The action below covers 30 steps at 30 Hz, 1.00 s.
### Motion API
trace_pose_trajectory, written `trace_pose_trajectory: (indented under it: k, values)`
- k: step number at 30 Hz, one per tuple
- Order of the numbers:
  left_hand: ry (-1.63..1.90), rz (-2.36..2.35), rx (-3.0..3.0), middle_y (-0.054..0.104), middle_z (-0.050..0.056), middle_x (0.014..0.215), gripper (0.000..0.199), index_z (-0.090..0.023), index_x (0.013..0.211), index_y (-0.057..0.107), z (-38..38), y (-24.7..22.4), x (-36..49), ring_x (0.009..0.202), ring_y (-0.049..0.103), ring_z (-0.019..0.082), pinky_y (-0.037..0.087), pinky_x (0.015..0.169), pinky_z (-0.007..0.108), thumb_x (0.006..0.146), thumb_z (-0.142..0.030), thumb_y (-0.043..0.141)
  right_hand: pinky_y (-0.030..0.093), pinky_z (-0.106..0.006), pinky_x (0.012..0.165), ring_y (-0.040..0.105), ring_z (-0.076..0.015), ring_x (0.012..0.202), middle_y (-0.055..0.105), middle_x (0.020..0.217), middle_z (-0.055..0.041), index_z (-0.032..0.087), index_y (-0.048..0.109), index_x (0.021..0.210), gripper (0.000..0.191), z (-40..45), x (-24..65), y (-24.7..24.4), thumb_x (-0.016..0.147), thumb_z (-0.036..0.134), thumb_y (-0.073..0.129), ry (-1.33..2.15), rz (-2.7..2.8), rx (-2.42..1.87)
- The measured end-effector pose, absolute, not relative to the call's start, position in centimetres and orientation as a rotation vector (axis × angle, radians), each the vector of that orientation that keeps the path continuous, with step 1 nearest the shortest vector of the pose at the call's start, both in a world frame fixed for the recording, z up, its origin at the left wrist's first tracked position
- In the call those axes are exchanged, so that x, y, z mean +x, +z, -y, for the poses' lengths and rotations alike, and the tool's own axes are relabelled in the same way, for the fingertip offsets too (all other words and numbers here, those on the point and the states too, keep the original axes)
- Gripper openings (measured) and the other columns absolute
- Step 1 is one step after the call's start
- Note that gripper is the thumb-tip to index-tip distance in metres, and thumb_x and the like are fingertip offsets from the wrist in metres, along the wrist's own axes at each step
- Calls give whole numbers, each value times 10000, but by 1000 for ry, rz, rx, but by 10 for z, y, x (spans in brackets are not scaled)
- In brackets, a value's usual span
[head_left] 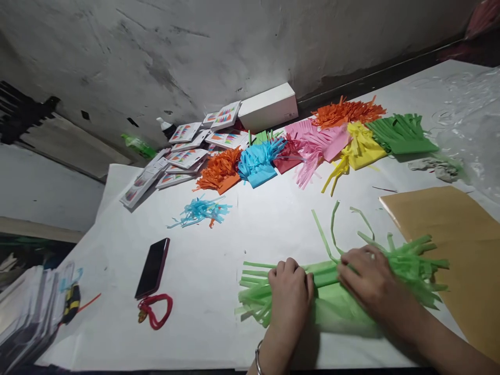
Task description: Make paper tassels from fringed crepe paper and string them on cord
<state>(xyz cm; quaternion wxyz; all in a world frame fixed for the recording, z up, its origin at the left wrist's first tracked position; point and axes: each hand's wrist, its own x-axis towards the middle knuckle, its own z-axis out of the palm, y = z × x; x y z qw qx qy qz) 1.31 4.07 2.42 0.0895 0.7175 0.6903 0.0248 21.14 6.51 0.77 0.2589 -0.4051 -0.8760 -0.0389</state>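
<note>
Light green tissue paper (pixel 339 307) with fringed strips at both ends lies across the white table in front of me. Its middle is partly rolled or folded along the far edge. My left hand (pixel 289 286) presses on the left part of that roll with its fingers curled over it. On the right part, my right hand (pixel 367 273) grips the roll, fingers bent around it. A few loose green strips stick up beyond my right hand. Both thumbs are mostly hidden.
Fringed paper bundles in orange (pixel 221 169), blue (pixel 258 164), pink (pixel 324 143), yellow (pixel 363 148) and green (pixel 404 135) line the back. Packets (pixel 187 159) and a white box (pixel 269 107) stand near the wall. A phone (pixel 153 268) lies left, brown sheet (pixel 453 229) right.
</note>
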Motion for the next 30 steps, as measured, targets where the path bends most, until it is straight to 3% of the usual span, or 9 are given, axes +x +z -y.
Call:
trace_pose_trajectory:
  k: [4, 7, 11, 16, 20, 22, 26, 30]
  values:
    - [267, -2056, 2182, 696, 71, 986, 69, -191, 868, 694, -35, 25, 6, 950, 627, 285, 455, 877, 503, 903, -141, 662, 386, -404, 1002, 556, -194, 778, 612, 768, -34, 161, 652, 834, 359, -60, 208, 3, 951, -36, 376, -57, 2433, -864]
    - [499, -1932, 2353, 689, 67, 1130, 266, -222, 1032, 671, -29, 27, 4, 1051, 597, 290, 393, 1000, 541, 809, -106, 759, 390, -414, 956, 525, -196, 748, 585, 745, -35, 161, 627, 784, 326, -59, 207, 3, 950, -26, 418, -36, 2399, -881]
    - [549, -1718, 2585, 698, 8, 1022, 225, -232, 899, 631, -23, 26, 10, 1001, 591, 227, 314, 1084, 500, 839, -29, 708, 379, -433, 942, 536, -212, 776, 602, 798, -35, 171, 640, 860, 261, -56, 204, 6, 987, 61, 440, 6, 2418, -869]
    - [390, -1575, 2694, 665, -17, 834, 194, -214, 795, 594, -17, 21, 7, 874, 576, 192, 334, 1033, 439, 898, -134, 737, 348, -431, 1034, 546, -210, 767, 596, 764, -34, 165, 645, 829, 389, -49, 213, -1, 960, -22, 329, -12, 2459, -817]
    - [449, -1590, 2629, 694, -27, 855, 151, -234, 883, 644, -9, 15, -2, 898, 586, 203, 330, 981, 427, 881, -160, 776, 307, -454, 1106, 587, -242, 999, 677, 974, -88, 153, 679, 973, 399, -41, 233, -6, 1033, 53, 297, 93, 2361, -888]
    - [560, -1619, 2570, 714, -31, 897, 146, -246, 906, 655, -7, 10, -2, 921, 592, 209, 327, 956, 426, 884, -158, 771, 294, -476, 1111, 585, -250, 1066, 681, 1018, -78, 185, 670, 936, 379, -40, 238, -6, 1066, 115, 321, 182, 2285, -990]
    - [678, -1829, 2398, 695, -2, 903, 159, -215, 794, 621, -9, 6, 11, 877, 588, 218, 349, 897, 440, 886, -117, 706, 343, -516, 1026, 610, -265, 981, 670, 951, -68, 197, 639, 870, 326, -44, 232, -4, 1071, 182, 382, 130, 2260, -1205]
    - [409, -2013, 2266, 670, 39, 922, 119, -207, 789, 635, -17, 13, 22, 892, 595, 256, 393, 857, 458, 847, -130, 706, 353, -553, 982, 607, -293, 934, 660, 936, -101, 174, 632, 869, 280, -46, 220, -1, 1040, 155, 411, 21, 2235, -1352]
